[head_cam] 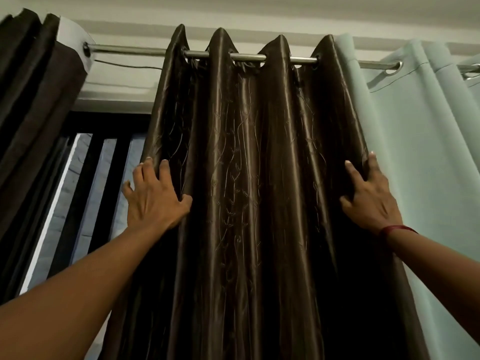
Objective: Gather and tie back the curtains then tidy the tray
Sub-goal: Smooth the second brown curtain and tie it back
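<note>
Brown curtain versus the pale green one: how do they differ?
The brown curtain is glossy with a vine pattern; the pale green curtain is matt and plain. The brown curtain is bunched in tight folds, its edges gripped by the left hand and right hand; the pale green curtain hangs wider. Both hang on one rod.

A: The brown curtain (241,178)?
B: Glossy cloth, satin-smooth, with fine stitched vines on it.
A: And the rod (130,49)?
B: Bright polished metal, and the eyelet ring (389,71) too.
A: The pale green curtain (415,152)?
B: Matt, smooth cloth. The dark curtain (31,87) at the left is matt as well.
A: The red wrist band (397,228)?
B: Thread, perhaps; it is too small to tell.
</note>
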